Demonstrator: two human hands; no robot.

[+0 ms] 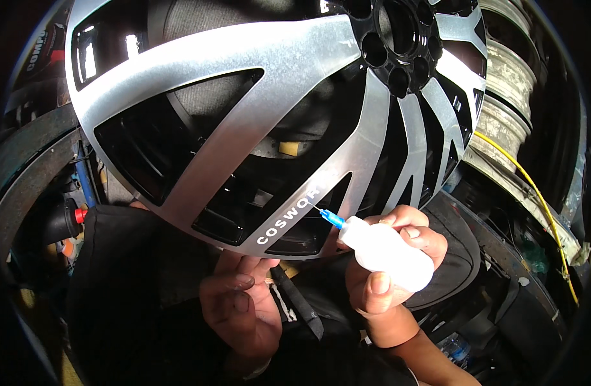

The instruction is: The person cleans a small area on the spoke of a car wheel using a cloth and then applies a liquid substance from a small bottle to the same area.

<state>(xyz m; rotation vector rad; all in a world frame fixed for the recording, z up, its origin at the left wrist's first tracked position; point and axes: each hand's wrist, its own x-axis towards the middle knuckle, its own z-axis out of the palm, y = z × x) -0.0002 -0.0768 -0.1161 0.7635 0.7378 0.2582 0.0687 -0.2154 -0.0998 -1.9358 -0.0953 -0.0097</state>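
A silver and black alloy wheel (269,109) fills the upper middle, its spokes fanning out from a black hub at top right. White lettering runs along one spoke near its lower rim. My right hand (379,276) is closed around a white squeeze bottle (395,254), tilted up to the left. At the bottle's neck sits a blue dispensing needle (332,219); its thin metal tip reaches the lettering. Below the wheel's lower edge, my left hand (244,309) has curled fingers, some tucked up against the rim and partly hidden behind it.
Several bare, dusty wheel rims (504,74) are stacked at the far right. A yellow hose (533,186) runs down beside them. On the left are a blue rod (84,174) and a black tool with a red part (70,217). A plastic bottle (455,347) lies at lower right.
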